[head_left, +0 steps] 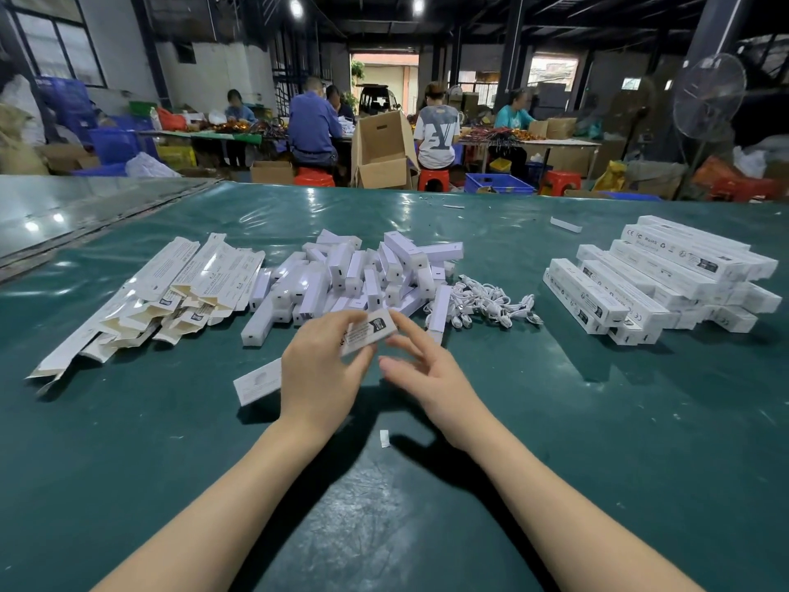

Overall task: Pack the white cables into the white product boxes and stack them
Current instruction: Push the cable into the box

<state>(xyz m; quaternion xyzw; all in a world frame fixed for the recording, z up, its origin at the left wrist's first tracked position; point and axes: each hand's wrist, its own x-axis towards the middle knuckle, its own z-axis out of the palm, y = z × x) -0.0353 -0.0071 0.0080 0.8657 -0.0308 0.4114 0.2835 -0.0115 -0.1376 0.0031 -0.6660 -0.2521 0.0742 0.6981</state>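
My left hand (318,369) grips a long white product box (367,333) above the green table; the box's other end (258,382) shows to the left of the hand. My right hand (420,369) hovers just right of the box's near end with relaxed, spread fingers, one fingertip at the box's edge. Behind lies a heap of white inner trays (354,275). A bundle of coiled white cables (486,305) lies to its right. Flat unfolded white boxes (170,292) sit at the left. A stack of packed boxes (657,279) stands at the right.
The green plastic-covered table (555,420) carries a small white scrap (384,437) near my wrists and a loose white piece (565,225) further back. Beyond the table's far edge, several people sit at benches among cardboard cartons (382,151), crates and stools.
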